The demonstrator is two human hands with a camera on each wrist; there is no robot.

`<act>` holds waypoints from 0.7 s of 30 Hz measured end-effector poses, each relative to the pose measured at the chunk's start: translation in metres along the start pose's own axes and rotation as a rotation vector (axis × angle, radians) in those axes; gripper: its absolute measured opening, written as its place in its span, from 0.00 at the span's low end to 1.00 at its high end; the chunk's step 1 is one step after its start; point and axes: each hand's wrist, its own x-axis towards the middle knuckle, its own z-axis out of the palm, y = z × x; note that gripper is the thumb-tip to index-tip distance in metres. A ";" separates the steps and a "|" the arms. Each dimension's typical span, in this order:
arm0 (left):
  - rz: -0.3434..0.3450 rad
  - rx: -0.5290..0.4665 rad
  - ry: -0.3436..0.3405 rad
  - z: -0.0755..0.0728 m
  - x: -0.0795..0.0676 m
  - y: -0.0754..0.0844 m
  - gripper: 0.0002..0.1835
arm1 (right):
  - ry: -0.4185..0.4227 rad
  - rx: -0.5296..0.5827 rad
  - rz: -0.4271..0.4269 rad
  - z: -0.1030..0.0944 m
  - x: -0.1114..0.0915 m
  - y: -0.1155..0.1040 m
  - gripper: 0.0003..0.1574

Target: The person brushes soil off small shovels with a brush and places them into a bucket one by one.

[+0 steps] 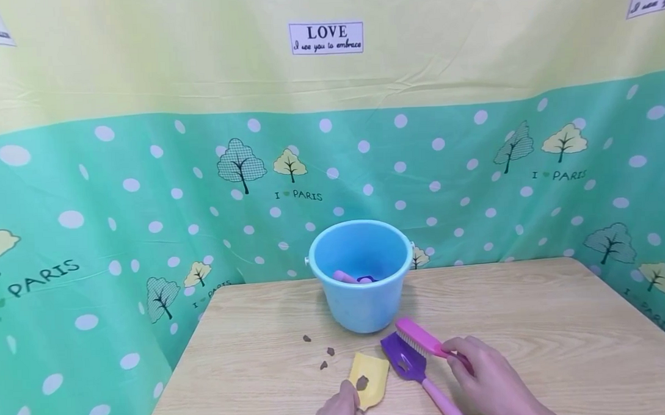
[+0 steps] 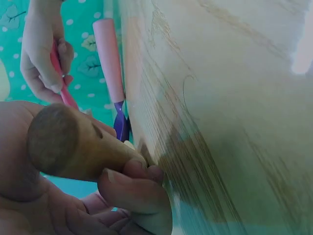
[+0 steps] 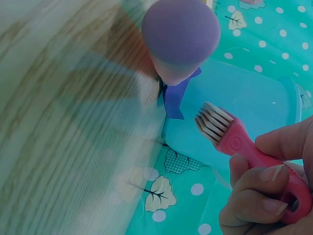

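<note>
While the left hand point(image 1: 339, 407) grips a yellow scoop by its wooden handle point(image 2: 93, 152), with thumb and fingers curled round it, the right hand point(image 1: 489, 373) holds a pink brush point(image 1: 422, 339) in bent fingers. Both hands are just above a wood-grain table point(image 1: 249, 338), the left one low over its near edge.

Just ahead of the left hand, the yellow blade point(image 1: 376, 389) of its scoop carries one brown piece point(image 1: 362, 383). Between the two hands lies a purple shovel point(image 1: 395, 349), its pink handle point(image 1: 445, 402) pointing back toward the person and its blade away from them. From the right hand the brush reaches forward and leftward, bristles down over that purple blade, where a small dull fragment point(image 1: 402, 365) rests; whether bristles and blade touch, I cannot tell.

A little beyond the left hand and to its left, three brown bits point(image 1: 331, 351) are scattered on the tabletop. Farther off, ahead of both hands and roughly between them, a light blue bucket point(image 1: 363, 307) stands upright, with pink and purple items point(image 1: 346, 276) inside, only partly visible. Behind everything hangs a green and cream cloth point(image 1: 365, 188) printed with dots, trees and lettering.
</note>
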 end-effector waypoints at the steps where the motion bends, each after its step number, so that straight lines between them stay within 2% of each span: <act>1: -0.005 -0.007 0.004 0.000 0.000 0.000 0.10 | 0.003 0.002 -0.009 0.000 0.000 0.000 0.15; 10: -0.046 -0.090 0.004 -0.005 -0.003 -0.001 0.07 | 0.021 -0.001 -0.061 0.004 -0.001 0.001 0.15; 21: -0.040 -0.240 -0.030 -0.014 -0.006 -0.008 0.06 | -0.032 -0.020 -0.037 0.006 -0.001 -0.010 0.15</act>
